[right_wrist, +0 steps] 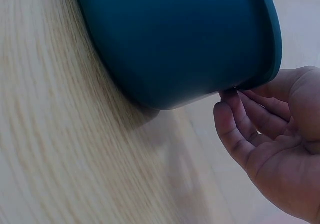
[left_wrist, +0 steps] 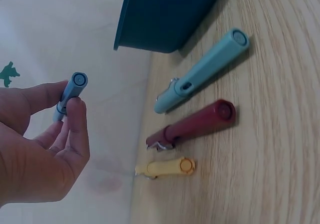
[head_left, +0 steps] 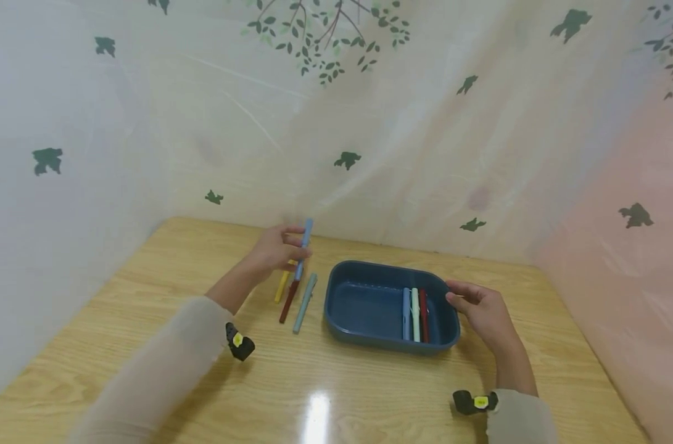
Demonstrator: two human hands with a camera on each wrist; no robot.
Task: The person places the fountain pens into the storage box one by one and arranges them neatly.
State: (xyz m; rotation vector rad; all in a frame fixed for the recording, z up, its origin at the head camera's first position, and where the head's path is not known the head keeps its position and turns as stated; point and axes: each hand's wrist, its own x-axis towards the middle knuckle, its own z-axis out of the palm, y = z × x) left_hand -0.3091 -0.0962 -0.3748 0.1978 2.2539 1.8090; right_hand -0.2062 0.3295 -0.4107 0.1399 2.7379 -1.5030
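While pinching the blue pen [head_left: 307, 230] between thumb and fingers of the left hand [head_left: 274, 251], just left of centre in the head view, also gripping the rim of the dark blue box [head_left: 353, 302] at its right end with the right hand [head_left: 479, 308]. Closed on something both sides. Cannot tell firmness of either grip.

Pen held clear of the table [head_left: 247, 382], per left wrist view, at left of that frame. Below it in the head view: yellow pen [head_left: 282, 287], dark red pen [head_left: 289, 302], teal pen [head_left: 305, 303], side by side with gaps, left of the box. Inside the box, right of centre in the frame: second blue pen [head_left: 406, 314], pale green pen [head_left: 416, 314], second dark red pen [head_left: 424, 316], in a row, with bare floor to their left.

Main risk, judging from here: pivoting of the held pen in a narrow pinch, from a knock on one end. Next: clipping the dark red pen with the lower end if moved too low; could set loose pens rolling. Also possible: catching the box's left rim, from sideways motion without enough height. Could swing the box round, being held at one end only. Lifting that right end: could slide the row leftward.
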